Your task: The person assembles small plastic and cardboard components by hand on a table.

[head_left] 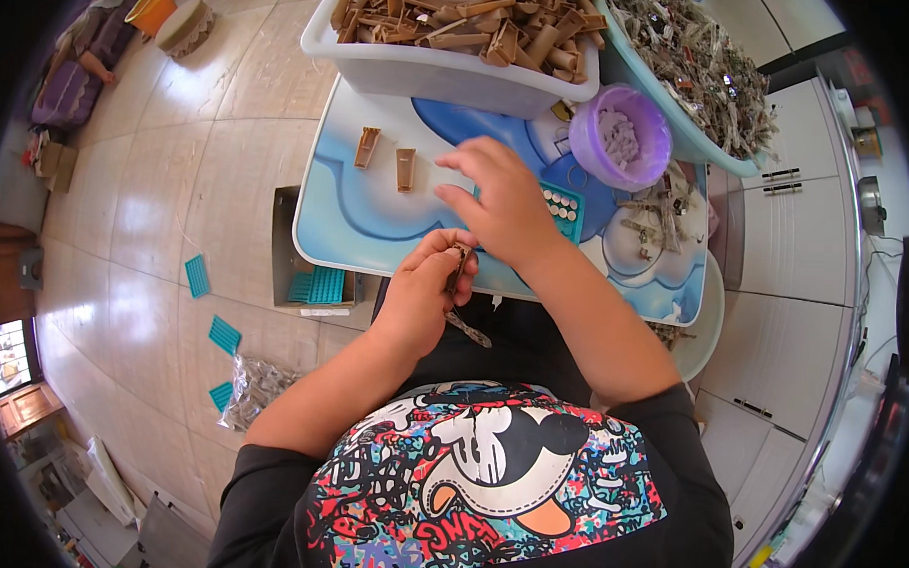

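Left hand (420, 288) clamped on a small dark brown piece (457, 269) at mid-frame
The right hand (504, 206), thumb and fingers apart, is just above centre over the worktop (321, 224); two brown pieces (405, 170) lie to its left, a white bin (432, 81) heaped with more is at the top, a purple bowl (626, 180) at upper right

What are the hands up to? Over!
Left hand: gripping small brown piece. Right hand: open, above table. Two brown holders: lying farther out. Nothing seen blocking either hand.
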### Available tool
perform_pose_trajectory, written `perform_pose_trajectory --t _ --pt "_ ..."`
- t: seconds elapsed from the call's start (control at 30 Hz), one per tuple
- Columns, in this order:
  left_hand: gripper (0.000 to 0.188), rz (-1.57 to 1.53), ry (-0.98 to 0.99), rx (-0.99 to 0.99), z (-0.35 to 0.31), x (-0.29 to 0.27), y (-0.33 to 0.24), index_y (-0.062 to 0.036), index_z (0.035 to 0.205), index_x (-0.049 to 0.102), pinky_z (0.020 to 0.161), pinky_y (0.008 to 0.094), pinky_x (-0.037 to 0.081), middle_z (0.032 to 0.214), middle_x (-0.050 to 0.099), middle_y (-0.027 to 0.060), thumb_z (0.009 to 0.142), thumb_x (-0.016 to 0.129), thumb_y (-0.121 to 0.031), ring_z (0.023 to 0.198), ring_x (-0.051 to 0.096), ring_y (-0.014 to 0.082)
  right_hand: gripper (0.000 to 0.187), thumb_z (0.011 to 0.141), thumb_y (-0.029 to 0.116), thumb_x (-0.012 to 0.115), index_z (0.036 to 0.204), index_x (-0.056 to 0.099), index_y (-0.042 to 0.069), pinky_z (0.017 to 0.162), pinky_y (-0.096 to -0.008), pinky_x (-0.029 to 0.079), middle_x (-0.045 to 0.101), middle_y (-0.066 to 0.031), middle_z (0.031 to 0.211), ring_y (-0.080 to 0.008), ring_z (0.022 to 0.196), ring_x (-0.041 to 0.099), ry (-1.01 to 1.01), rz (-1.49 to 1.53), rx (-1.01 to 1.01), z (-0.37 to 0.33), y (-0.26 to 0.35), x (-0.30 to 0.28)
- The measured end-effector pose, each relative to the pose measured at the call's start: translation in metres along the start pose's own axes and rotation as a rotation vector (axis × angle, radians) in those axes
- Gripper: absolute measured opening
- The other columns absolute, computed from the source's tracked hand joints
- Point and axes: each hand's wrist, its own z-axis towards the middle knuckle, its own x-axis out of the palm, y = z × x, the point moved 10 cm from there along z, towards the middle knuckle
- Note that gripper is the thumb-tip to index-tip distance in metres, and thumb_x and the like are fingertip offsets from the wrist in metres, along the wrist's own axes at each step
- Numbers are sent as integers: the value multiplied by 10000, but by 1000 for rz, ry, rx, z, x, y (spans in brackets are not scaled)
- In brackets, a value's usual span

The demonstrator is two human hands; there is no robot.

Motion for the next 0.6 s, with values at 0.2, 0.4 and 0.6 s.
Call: perform_pose_trajectory --t 0.2,0.4,0.6 --pt "180 -40 69 -45 -2 2 0 -58 1025 507 624 243 343 815 489 24 873 422 -105 682 420 107 410 706 234 701 1059 582 61 840 -380 436 583 -83 1042 -294 978 524 45 -179 -145 32 -2 36" --pt "166 -50 94 -54 -3 4 -1 -64 1016 511 649 240 347 823 495 22 868 442 -96 693 425 108 390 682 234 711 1021 589 85 812 -369 447 585 -61 996 -272 943 528 189 -308 -122 42 -5 57" --pt "137 -49 107 -60 -2 6 1 -73 1006 516 662 234 354 832 500 18 880 468 -98 705 435 102 384 657 209 730 996 590 95 789 -363 457 561 -52 951 -262 919 541 139 -299 -138 41 -5 55"
